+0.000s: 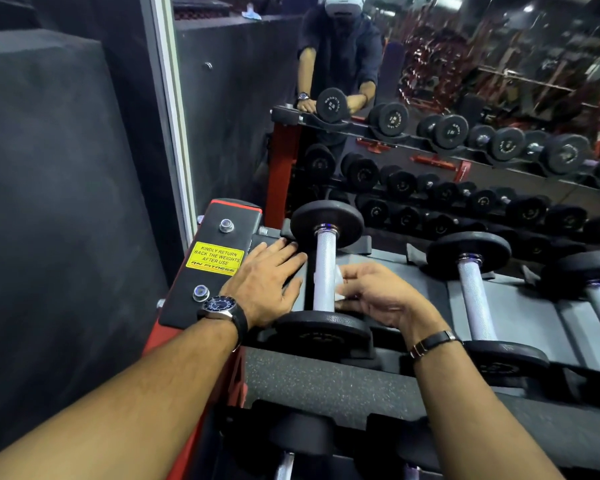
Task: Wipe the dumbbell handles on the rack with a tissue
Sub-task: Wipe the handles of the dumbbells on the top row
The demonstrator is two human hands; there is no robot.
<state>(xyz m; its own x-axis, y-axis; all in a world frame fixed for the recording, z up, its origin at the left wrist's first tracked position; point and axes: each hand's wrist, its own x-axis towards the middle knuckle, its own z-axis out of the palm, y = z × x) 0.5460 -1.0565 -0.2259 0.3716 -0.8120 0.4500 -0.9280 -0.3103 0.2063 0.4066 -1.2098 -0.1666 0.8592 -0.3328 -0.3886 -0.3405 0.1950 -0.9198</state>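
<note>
A person stands at a dumbbell rack (413, 282) in a gym, seen from a camera on their head looking down at both forearms. The leftmost dumbbell (326, 271) on the top tier lies just above centre, its knurled silver handle (324, 268) running from twelve to six o'clock between two round black weight plates.

The right hand (378, 299) sits at three o'clock of that handle. Its fingers are curled around a small white tissue (340, 282) and press it against the handle's right side, near the lower half. A dark strap circles the right wrist.

The left hand (267, 278) lies at nine o'clock of the handle, flat on the rack's grey tray, fingers straight and slightly spread, holding nothing. The fingertips reach toward the far plate; whether they touch it cannot be told. A wristwatch (219, 306) with a dark dial is on the left wrist.

At nine o'clock of the left hand, the rack's black and red end post carries a yellow sticker (215, 258) reading "Kindly return back the weights after use", with a bolt above and below it.

Two more dumbbells (475, 289) with silver handles lie to the right, toward three o'clock. At twelve o'clock, a wall mirror (465, 98) reflects the rack, rows of dumbbells and the person leaning over. A lower tier shows at six o'clock.
</note>
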